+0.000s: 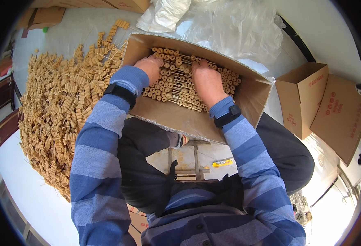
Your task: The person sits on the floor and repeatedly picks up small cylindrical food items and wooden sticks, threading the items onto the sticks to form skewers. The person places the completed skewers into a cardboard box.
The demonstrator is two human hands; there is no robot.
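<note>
An open cardboard box stands tilted in front of me, lined with clear plastic at its rim. Rows of skewers lie in it, thin sticks threaded with tan, hollow ring-shaped pieces. At the box's left side my left hand has its fingers curled over the ends of some skewers. My right hand reaches into the right half, fingers bent down and closed around skewers near the far wall. The fingertips of both hands are partly hidden among the pieces.
A large heap of loose skewers spreads on the floor to the left. Clear plastic sheeting and a white bag lie beyond the box. Open cartons stand at the right. A yellow-handled tool lies by a wooden stool.
</note>
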